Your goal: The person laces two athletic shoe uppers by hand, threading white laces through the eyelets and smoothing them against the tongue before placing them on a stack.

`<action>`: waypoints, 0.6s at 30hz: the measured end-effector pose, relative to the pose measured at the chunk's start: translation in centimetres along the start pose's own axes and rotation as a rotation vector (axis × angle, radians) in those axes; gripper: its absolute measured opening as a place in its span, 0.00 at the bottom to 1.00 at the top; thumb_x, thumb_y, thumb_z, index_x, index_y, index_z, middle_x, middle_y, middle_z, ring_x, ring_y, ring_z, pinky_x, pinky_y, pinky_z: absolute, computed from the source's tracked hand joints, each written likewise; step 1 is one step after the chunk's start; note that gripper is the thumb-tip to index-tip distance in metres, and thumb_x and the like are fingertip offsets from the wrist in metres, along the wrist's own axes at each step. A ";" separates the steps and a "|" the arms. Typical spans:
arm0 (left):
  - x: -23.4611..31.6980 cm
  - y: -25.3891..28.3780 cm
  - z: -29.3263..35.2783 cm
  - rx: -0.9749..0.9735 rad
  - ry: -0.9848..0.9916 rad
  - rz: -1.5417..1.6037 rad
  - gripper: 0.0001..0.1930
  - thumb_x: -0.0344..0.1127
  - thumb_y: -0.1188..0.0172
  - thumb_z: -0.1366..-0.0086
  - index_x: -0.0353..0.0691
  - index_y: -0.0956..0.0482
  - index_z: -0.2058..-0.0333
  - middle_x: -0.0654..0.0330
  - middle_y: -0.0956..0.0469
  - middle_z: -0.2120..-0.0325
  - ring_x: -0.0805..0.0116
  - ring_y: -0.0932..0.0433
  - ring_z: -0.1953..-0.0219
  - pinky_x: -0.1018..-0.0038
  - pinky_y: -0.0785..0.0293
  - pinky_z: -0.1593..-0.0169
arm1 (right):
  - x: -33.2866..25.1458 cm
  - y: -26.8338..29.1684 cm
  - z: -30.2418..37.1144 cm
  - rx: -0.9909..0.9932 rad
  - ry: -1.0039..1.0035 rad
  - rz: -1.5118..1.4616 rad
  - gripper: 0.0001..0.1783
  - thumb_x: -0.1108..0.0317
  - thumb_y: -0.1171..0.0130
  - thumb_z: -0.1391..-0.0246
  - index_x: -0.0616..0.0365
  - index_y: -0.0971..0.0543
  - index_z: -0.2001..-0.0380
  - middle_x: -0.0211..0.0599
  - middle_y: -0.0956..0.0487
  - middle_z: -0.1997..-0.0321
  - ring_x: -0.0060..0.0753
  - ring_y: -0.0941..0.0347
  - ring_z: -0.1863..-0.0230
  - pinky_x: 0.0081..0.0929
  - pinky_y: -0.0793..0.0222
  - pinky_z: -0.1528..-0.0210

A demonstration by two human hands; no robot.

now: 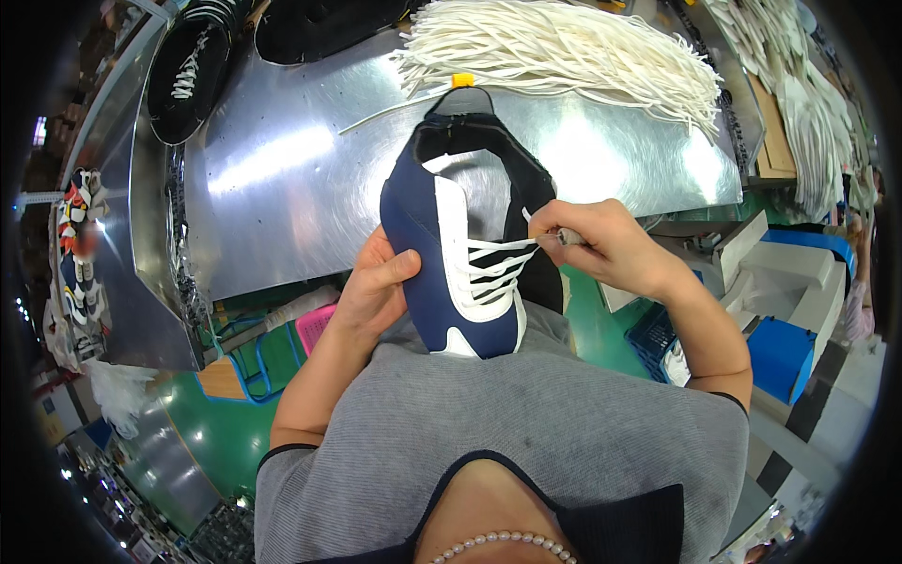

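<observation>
In the head view, near the centre of the frame: holding a navy, white and black shoe [414,229] with the heel toward the top and the toe toward a grey shirt [489,404]. Gripping its navy side with the left hand [376,274], with the thumb on the outside and most fingers hidden behind. Closing the right hand [594,242] at the shoe's other side around a small tool [568,237] with a pale rounded end, mostly covered. Crossing from the white eyelet panel toward those fingertips, a white lace [496,270]. Behind, across the upper frame, a shiny metal table [272,211]; on it at the top, a thick bundle of white laces [554,52]. At upper left, a black shoe with white lacing [186,89]. At lower right, a blue crate [646,340] on the green floor [601,324]; farther right, a blue box [780,357].
</observation>
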State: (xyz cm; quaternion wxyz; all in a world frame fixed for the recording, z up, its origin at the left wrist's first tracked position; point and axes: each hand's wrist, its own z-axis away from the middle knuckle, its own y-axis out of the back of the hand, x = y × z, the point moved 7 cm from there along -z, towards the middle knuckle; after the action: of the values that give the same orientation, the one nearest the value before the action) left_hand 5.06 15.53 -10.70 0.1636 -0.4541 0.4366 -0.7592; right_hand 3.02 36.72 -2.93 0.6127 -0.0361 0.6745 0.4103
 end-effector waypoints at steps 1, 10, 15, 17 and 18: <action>-0.6 -0.2 -0.2 0.011 0.023 0.027 0.28 0.30 0.37 0.34 0.35 0.37 0.38 0.53 0.25 0.44 0.62 0.24 0.43 0.65 0.26 0.39 | 0.6 -0.2 0.3 0.019 -0.034 -0.125 0.10 0.72 0.39 0.47 0.52 0.24 0.61 0.37 0.20 0.72 0.39 0.21 0.73 0.31 0.29 0.70; -0.8 -1.0 -1.6 -0.026 0.084 0.010 0.28 0.31 0.37 0.34 0.35 0.36 0.39 0.52 0.25 0.45 0.61 0.24 0.43 0.64 0.27 0.39 | -2.4 -0.4 -3.3 -0.101 0.005 -0.003 0.11 0.71 0.42 0.44 0.55 0.19 0.58 0.39 0.21 0.78 0.34 0.24 0.79 0.30 0.31 0.72; -0.4 -1.2 -1.2 0.002 0.079 -0.036 0.29 0.33 0.35 0.35 0.35 0.36 0.39 0.52 0.25 0.45 0.61 0.25 0.42 0.64 0.27 0.38 | -2.9 0.0 -3.2 -0.217 -0.080 -0.084 0.08 0.69 0.42 0.43 0.56 0.19 0.61 0.40 0.21 0.78 0.31 0.23 0.79 0.31 0.30 0.71; -0.2 -1.2 -1.0 0.002 0.064 -0.054 0.29 0.33 0.35 0.36 0.35 0.36 0.39 0.53 0.25 0.45 0.61 0.24 0.43 0.64 0.27 0.38 | -2.6 0.4 -2.6 -0.217 -0.060 -0.182 0.07 0.71 0.42 0.41 0.56 0.19 0.60 0.34 0.22 0.79 0.25 0.25 0.80 0.24 0.32 0.74; -0.3 -1.3 -1.0 -0.015 0.064 -0.057 0.29 0.33 0.35 0.36 0.34 0.36 0.39 0.53 0.25 0.45 0.61 0.24 0.43 0.64 0.27 0.38 | -2.0 0.1 -2.2 -0.185 -0.009 -0.253 0.07 0.71 0.42 0.40 0.56 0.19 0.60 0.32 0.21 0.78 0.22 0.26 0.81 0.21 0.33 0.75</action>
State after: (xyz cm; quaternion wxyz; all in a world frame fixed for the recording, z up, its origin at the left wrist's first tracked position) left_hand 4.58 16.94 -10.04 0.1244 -0.4431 0.4341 -0.7745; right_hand 1.72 34.55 -1.35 0.6567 -0.1754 0.6209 0.3904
